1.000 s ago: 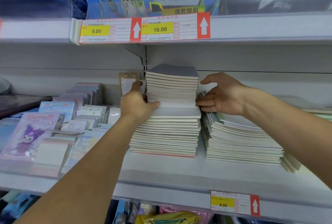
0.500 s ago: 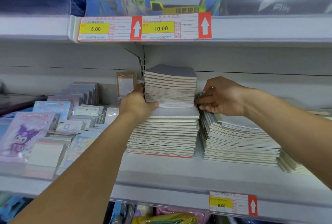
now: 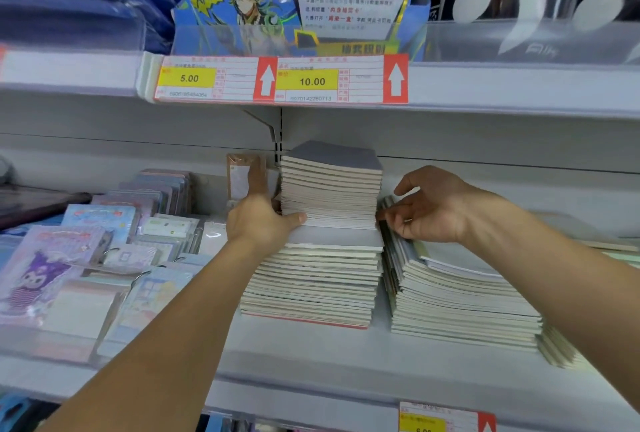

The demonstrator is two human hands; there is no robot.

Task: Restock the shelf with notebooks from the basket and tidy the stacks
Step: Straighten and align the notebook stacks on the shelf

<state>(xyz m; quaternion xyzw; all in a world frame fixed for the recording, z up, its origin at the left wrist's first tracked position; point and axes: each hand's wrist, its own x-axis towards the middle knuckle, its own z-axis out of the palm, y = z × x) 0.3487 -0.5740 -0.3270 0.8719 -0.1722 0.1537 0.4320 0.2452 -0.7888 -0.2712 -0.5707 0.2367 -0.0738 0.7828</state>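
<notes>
The white shelf (image 3: 311, 355) carries a tall middle stack (image 3: 311, 279) of notebooks with a set-back upper batch (image 3: 330, 185) on top, and a lower right stack (image 3: 460, 300) just beside it. Character notepads (image 3: 86, 258) lie well left of the fingers. The left hand (image 3: 258, 220) clasps the upper batch's left side, thumb pressed along its front bottom edge, fingers hidden behind. The right hand (image 3: 429, 209) has loosely curled fingers, their tips touching the batch's lower right edge; whether they pinch anything cannot be told.
</notes>
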